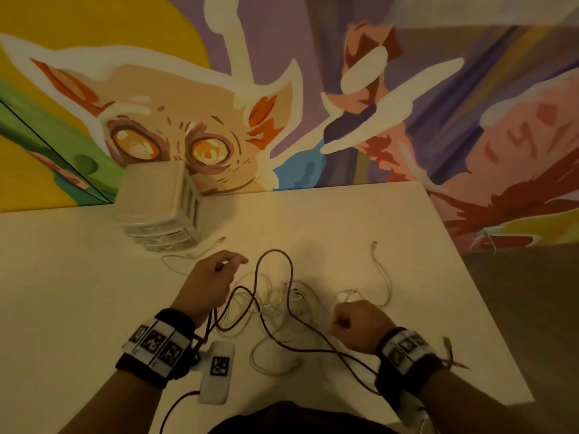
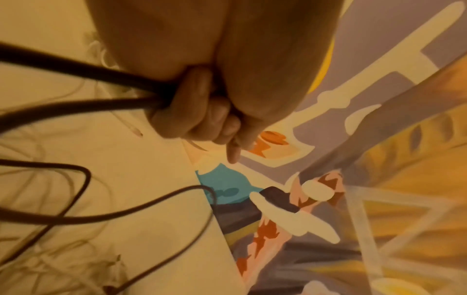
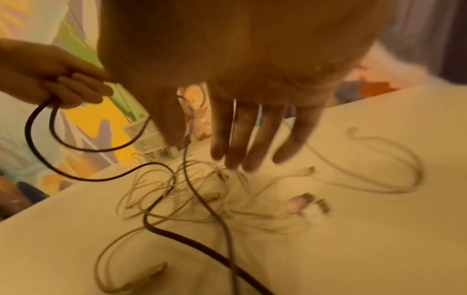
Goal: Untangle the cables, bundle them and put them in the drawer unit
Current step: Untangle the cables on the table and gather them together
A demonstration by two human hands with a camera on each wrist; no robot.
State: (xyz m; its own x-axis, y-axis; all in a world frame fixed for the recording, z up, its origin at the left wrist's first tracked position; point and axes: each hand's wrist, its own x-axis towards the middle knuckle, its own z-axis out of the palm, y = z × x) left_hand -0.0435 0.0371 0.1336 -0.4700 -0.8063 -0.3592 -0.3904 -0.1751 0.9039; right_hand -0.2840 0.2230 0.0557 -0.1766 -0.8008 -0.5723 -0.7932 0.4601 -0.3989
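Left hand (image 2: 192, 111) fingers curled, gripping dark cable (image 2: 76, 73); right hand (image 3: 235, 83) fingers spread, holding nothing.

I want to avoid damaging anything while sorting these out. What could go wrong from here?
1. The left hand grips the dark purple cable, whose loops cross the thin white cables; pulling may tighten the knot.
2. A white cable trails toward the white table's right edge and could slip off.
3. The clear plastic drawer unit looks shut; the right hand would have to open it.

Head looks down; wrist views close over cables (image 1: 275, 308).
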